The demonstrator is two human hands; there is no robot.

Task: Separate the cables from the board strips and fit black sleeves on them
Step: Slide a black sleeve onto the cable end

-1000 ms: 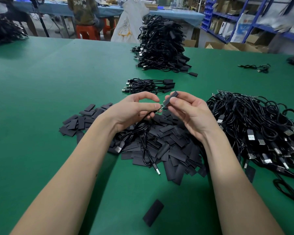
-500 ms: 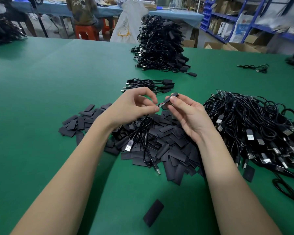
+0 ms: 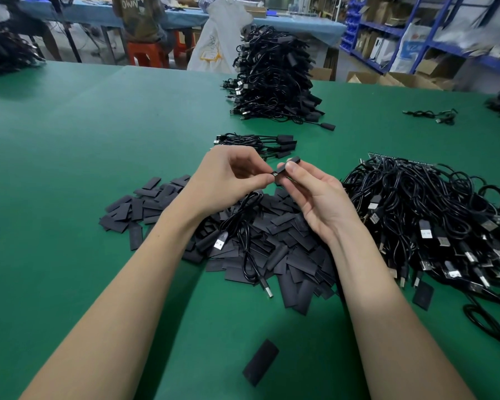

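The green surface [image 3: 70, 168] carries an unsleeved cable tangle [image 3: 433, 215] at right and loose sleeves [image 3: 272, 241] at centre. Mid-frame, the left hand [image 3: 225, 180] pinches the cable end; the right hand [image 3: 315, 194] grips the black sleeve [image 3: 289, 166], now pushed further over the end than a second ago, so fitting appears nearly complete.

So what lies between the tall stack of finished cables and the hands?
In the head view, a small bundle of sleeved cables lies on the green table between them.

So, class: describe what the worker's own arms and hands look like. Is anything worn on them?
Both forearms are bare right to the frame's bottom edge: no sleeves, gloves, watch, rings or bands show. The left hand and right hand have short, unpainted nails on the fingers.
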